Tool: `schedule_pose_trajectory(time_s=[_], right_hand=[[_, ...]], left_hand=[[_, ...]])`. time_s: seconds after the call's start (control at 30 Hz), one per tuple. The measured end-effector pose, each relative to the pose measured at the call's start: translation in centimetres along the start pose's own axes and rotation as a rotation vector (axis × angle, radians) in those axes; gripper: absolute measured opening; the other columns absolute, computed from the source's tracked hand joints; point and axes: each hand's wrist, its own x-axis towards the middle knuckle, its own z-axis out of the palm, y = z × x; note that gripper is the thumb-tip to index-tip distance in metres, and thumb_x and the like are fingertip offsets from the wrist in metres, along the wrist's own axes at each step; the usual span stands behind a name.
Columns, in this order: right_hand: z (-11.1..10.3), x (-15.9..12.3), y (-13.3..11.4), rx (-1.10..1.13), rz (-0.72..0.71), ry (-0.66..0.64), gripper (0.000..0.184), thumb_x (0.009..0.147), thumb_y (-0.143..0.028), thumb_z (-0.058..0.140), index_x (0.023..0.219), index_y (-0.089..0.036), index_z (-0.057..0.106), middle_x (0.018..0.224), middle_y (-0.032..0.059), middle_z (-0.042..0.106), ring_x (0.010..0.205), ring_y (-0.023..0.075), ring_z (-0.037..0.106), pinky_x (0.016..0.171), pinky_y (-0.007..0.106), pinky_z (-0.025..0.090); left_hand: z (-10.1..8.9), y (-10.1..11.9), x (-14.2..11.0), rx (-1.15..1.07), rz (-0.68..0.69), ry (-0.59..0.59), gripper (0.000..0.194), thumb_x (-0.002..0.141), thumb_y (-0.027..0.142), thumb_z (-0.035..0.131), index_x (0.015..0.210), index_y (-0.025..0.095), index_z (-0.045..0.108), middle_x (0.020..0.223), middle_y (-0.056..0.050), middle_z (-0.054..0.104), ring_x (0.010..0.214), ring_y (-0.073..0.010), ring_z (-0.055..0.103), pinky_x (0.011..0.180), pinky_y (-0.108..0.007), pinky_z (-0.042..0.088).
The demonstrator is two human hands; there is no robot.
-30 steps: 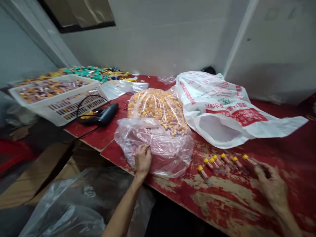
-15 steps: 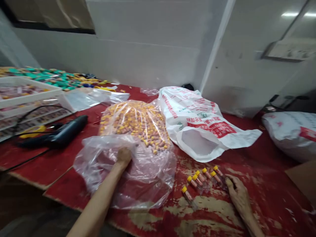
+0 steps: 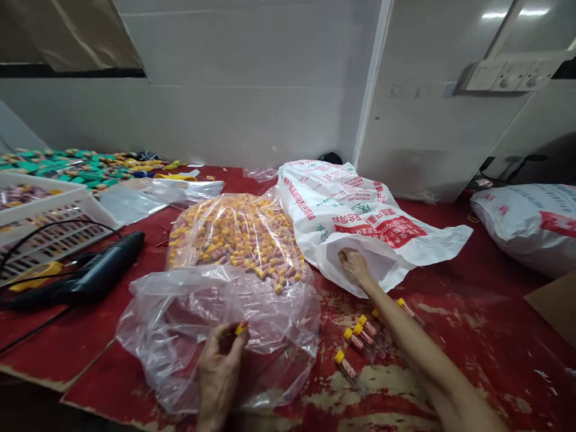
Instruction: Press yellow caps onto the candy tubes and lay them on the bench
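Pinching anything, left hand [image 3: 218, 366]?

Yes. It's at 7 o'clock, thumb and index closed on a small yellow-capped piece [image 3: 242, 328], other fingers curled in. Hand is over the loose, crumpled mouth of the clear bag [image 3: 157, 324].

Bag position, contents?

Lying at 8 o'clock on the red tabletop [image 3: 486, 312]. Lots of yellow-capped tubes [image 3: 234, 231] heaped in its far part, slack plastic toward the wearer.

Right hand [image 3: 355, 267]?

At 4 o'clock, reaching into the mouth of the white printed sack [image 3: 355, 204]. Fingers partly curled. Holding something — can't tell at this size.

Loose tubes [image 3: 353, 339] on the table?

Cluster at 5 o'clock, between clear bag and right forearm [image 3: 418, 342], which covers part of it. Caps point to about 10 o'clock; nearest tube lies a bit apart from the others.

Surroundings?

White slotted basket [image 3: 90, 210] at 9 o'clock, more yellow and pink bits in it, cut off by the view's edge. Black corded tool [image 3: 105, 273] just nearer, toward 8. Second sack [image 3: 517, 210] at 3, well apart — right edge.
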Motion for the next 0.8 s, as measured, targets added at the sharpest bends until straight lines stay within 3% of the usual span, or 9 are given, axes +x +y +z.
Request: schedule_pose_trajectory(time_s=[0.07, 0.17, 0.23, 0.37, 0.53, 0.6, 0.67, 0.73, 0.8], right_hand=[[1.1, 2.1, -1.6, -0.019, 0.037, -0.052, 0.021, 0.095, -0.028, 0.047, 0.099, -0.013, 0.062, 0.098, 0.0069, 0.064, 0.093, 0.019, 0.06, 0.084, 0.037, 0.047], [2.0, 3.2, -2.8, -0.041, 0.075, -0.133, 0.025, 0.092, -0.034, 0.054, 0.106, -0.013, 0.059, 0.106, 0.007, 0.062, 0.097, 0.0202, 0.059, 0.085, 0.041, 0.047], [2.1, 2.9, -2.8, -0.048, 0.076, -0.178, 0.026, 0.091, -0.03, 0.055, 0.109, -0.012, 0.058, 0.109, 0.0091, 0.061, 0.1, 0.0218, 0.058, 0.087, 0.041, 0.045], [0.4, 0.4, -1.8, -0.035, 0.056, -0.186, 0.039, 0.085, -0.018, 0.053, 0.122, -0.008, 0.052, 0.111, 0.0165, 0.061, 0.102, 0.026, 0.057, 0.086, 0.036, 0.042], [-2.9, -6.1, -1.0, 0.106, 0.093, -0.019, 0.061, 0.086, -0.03, 0.044, 0.141, -0.01, 0.028, 0.104, 0.0107, 0.063, 0.087, 0.0219, 0.06, 0.081, 0.035, 0.045], [-3.7, -9.8, -1.0, 0.456, 0.139, 0.109, 0.059, 0.081, -0.04, 0.053, 0.133, -0.015, 0.04, 0.094, 0.0053, 0.063, 0.079, 0.0196, 0.061, 0.075, 0.033, 0.048], [-3.9, -13.6, -1.2, 0.783, 0.205, 0.129, 0.055, 0.078, -0.045, 0.059, 0.124, -0.018, 0.046, 0.088, 0.0039, 0.063, 0.076, 0.0193, 0.063, 0.07, 0.032, 0.051], [-3.8, -17.1, -1.6, 0.955, 0.278, 0.114, 0.049, 0.075, -0.046, 0.064, 0.114, -0.019, 0.05, 0.088, 0.0052, 0.065, 0.076, 0.0201, 0.064, 0.066, 0.031, 0.053], [-3.5, -19.8, -2.2, 1.051, 0.325, 0.077, 0.045, 0.074, -0.046, 0.066, 0.109, -0.021, 0.052, 0.092, 0.0076, 0.066, 0.08, 0.0222, 0.066, 0.066, 0.032, 0.055]], left_hand=[[-0.3, -0.3, -2.8, -0.198, -0.133, -0.065, 0.04, 0.059, 0.046, 0.074, 0.087, 0.02, 0.064, 0.082, -0.003, 0.069, 0.076, -0.0214, 0.064, 0.068, -0.03, 0.051], [-0.6, -0.4, -5.8, -0.29, -0.151, -0.112, 0.029, 0.063, 0.041, 0.073, 0.08, 0.02, 0.065, 0.085, -0.003, 0.067, 0.082, -0.02, 0.063, 0.074, -0.029, 0.051], [-0.5, -0.3, -6.6, -0.247, -0.104, -0.16, 0.022, 0.068, 0.038, 0.07, 0.079, 0.019, 0.065, 0.088, -0.004, 0.066, 0.086, -0.0204, 0.063, 0.078, -0.03, 0.05], [0.2, -0.3, -6.5, -0.034, -0.011, -0.222, 0.026, 0.074, 0.032, 0.062, 0.097, 0.019, 0.062, 0.092, -0.007, 0.065, 0.078, -0.0208, 0.062, 0.073, -0.035, 0.05], [0.4, -0.2, -5.3, 0.265, 0.258, -0.048, 0.02, 0.081, 0.026, 0.053, 0.098, 0.018, 0.059, 0.091, -0.008, 0.061, 0.08, -0.0226, 0.06, 0.074, -0.035, 0.048], [0.1, 0.0, -3.9, 0.387, 0.32, 0.04, 0.017, 0.085, 0.023, 0.047, 0.094, 0.017, 0.059, 0.093, -0.01, 0.061, 0.087, -0.0238, 0.06, 0.078, -0.035, 0.047], [-0.2, 0.1, -1.7, 0.56, 0.349, 0.052, 0.019, 0.086, 0.021, 0.043, 0.093, 0.017, 0.06, 0.101, -0.013, 0.061, 0.096, -0.0257, 0.058, 0.085, -0.036, 0.045], [-0.5, 0.0, 1.0, 0.703, 0.344, 0.007, 0.019, 0.084, 0.02, 0.044, 0.092, 0.017, 0.061, 0.108, -0.015, 0.061, 0.103, -0.0289, 0.055, 0.089, -0.039, 0.043], [-0.8, -0.3, 3.4, 0.77, 0.315, -0.034, 0.016, 0.079, 0.017, 0.047, 0.085, 0.016, 0.063, 0.102, -0.017, 0.063, 0.101, -0.0328, 0.054, 0.087, -0.044, 0.043]])
